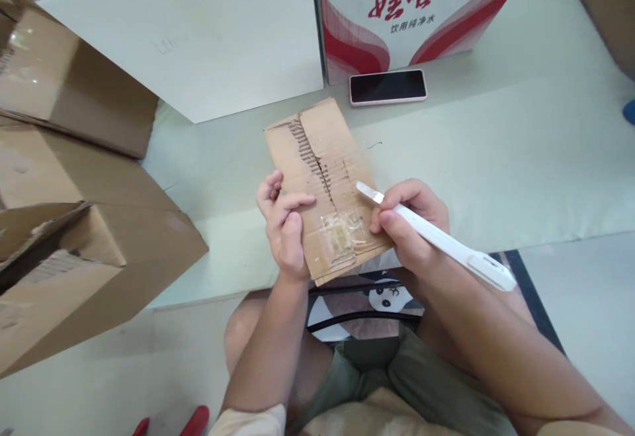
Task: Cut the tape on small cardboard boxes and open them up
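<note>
A flat, folded piece of brown cardboard (342,138) is held above my lap, with a dark slit and a striped torn patch on its face. Clear tape shines near its lower end. My left hand (288,224) grips its left edge, fingers bent and thumb along the side. In my right hand (411,221) is a white utility knife (446,244), blade out, its tip over the cardboard's right part. The knife's tail points down to the right across my wrist. The fingers of my right hand are also close to the cardboard's right edge.
A phone (387,87) lies on the pale surface (520,158) beyond the cardboard. Behind it stand a white box (198,39) and a red-and-white printed carton (421,45). Brown cardboard boxes (149,244) are stacked at the left. A panda-printed item (347,320) rests below my hands.
</note>
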Demonstrator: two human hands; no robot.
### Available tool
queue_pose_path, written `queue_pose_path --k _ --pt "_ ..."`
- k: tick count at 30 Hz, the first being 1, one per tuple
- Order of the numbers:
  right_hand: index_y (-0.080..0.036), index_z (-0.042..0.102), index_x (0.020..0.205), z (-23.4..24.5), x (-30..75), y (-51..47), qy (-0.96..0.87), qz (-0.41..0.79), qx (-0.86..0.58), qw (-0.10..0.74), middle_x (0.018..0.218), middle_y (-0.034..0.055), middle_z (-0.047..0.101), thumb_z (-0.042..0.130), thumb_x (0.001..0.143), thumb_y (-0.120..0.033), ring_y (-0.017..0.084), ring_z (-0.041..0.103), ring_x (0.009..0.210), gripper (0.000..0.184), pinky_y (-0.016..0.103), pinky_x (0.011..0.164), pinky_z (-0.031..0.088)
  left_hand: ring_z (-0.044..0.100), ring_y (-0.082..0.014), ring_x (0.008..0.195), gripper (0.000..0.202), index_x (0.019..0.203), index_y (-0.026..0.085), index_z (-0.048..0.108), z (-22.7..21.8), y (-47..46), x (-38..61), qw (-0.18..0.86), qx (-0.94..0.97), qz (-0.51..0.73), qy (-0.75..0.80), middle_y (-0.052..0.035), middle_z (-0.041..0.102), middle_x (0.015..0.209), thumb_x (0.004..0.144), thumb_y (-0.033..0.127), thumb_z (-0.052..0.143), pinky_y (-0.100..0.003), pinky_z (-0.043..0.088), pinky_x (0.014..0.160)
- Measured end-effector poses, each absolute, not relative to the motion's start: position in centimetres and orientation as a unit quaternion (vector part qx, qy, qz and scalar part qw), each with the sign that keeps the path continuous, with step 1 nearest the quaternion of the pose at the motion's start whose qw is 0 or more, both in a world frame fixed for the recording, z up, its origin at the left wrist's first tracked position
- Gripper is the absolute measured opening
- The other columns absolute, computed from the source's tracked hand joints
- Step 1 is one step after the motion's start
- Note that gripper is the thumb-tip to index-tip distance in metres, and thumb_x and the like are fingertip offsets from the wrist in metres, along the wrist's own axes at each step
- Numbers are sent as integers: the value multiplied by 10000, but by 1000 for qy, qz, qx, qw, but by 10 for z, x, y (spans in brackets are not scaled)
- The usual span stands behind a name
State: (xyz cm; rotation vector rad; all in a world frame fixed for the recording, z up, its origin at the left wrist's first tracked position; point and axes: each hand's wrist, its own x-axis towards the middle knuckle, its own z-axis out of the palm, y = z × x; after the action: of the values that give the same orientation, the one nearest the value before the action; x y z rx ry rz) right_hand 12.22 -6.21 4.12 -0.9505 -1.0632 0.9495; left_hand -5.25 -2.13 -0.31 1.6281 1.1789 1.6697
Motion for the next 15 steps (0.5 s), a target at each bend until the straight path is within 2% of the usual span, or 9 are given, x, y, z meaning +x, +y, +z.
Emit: queue_pose_path --k 6,11,15 --pt "-253 637 860 44 121 -63 -465 420 -427 652 624 -56 679 708 893 -234 95 543 501 81 222 473 369 471 -311 1448 358 908 259 753 -3 -22 -52 264 604 617 429 -41 540 1424 987 524 526 -492 326 1282" --pt "-253 651 883 40 122 -67 -466 411 -441 648 635 -44 676 719 927 -351 95 485 476 127 231 452 333 467 -314 1447 364 897 258 749 -3 -22 -52 262 604 618 430 -42 542 1416 980 532 525 -499 333 1276" --pt "-272 662 906 36 124 -71 -467 420 -448 637 662 -30 680 727 944 -366 105 487 489 120 250 465 375 470 -317 1443 375 875 256 731 -1 -23 -50 261 597 616 442 -44 542 1401 971 554 525 -503 333 1279"
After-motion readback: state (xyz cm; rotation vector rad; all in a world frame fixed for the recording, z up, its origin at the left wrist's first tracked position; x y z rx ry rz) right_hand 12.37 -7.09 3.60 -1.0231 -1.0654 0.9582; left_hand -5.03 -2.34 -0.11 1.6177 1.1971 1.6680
